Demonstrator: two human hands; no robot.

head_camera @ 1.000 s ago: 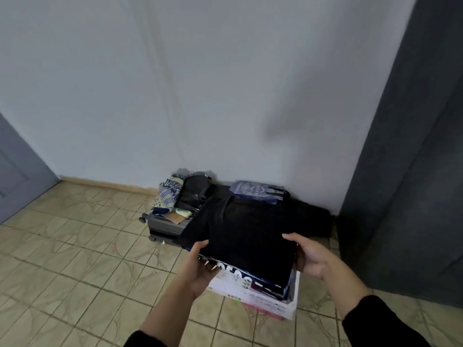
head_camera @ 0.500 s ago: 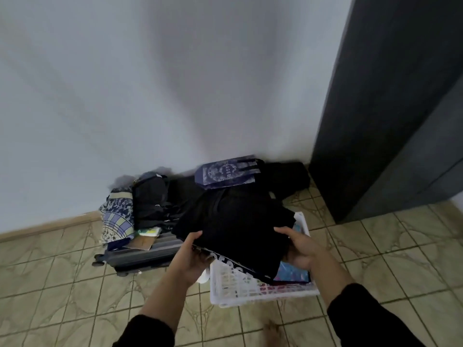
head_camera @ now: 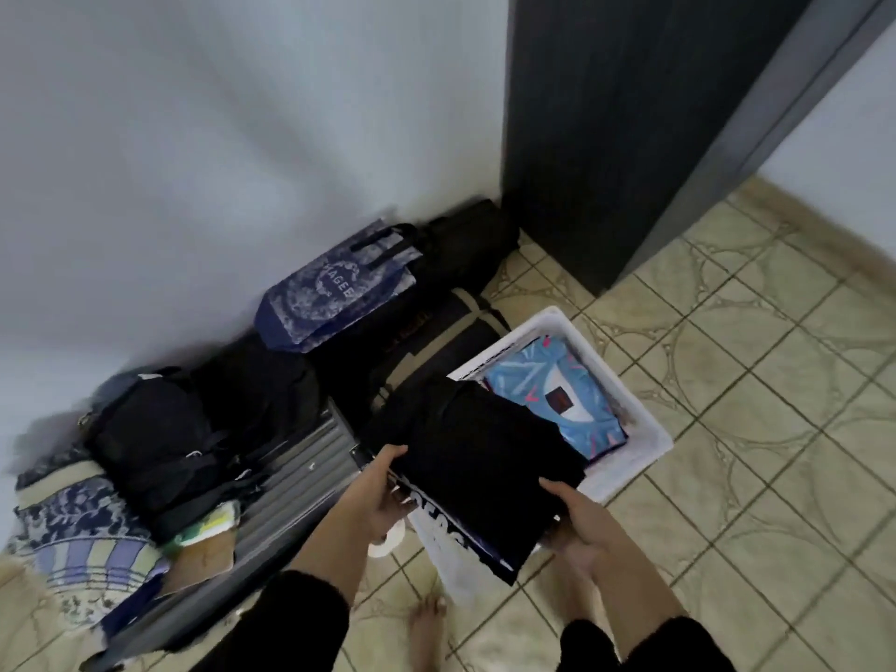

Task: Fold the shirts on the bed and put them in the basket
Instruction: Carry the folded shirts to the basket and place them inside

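Note:
I hold a stack of folded dark shirts point(head_camera: 477, 458) flat over the near half of a white plastic basket point(head_camera: 640, 429) on the tiled floor. My left hand point(head_camera: 383, 492) grips the stack's left edge, with a white-lettered shirt showing underneath. Gripping the right near corner is my right hand point(head_camera: 577, 526). A folded light-blue patterned shirt point(head_camera: 557, 395) lies inside the basket at its far end. The bed is out of view.
A grey suitcase point(head_camera: 291, 472) lies left of the basket with a black backpack point(head_camera: 155, 438) and patterned cloth point(head_camera: 82, 550) on it. A blue printed bag point(head_camera: 334, 293) and dark bags sit against the white wall. A dark wardrobe point(head_camera: 630, 128) stands at right. My bare foot point(head_camera: 426, 632) is near the basket.
My view has tilted down and closer. The stack, held by both hands, has come lower over the basket, and the blue shirt inside is now visible.

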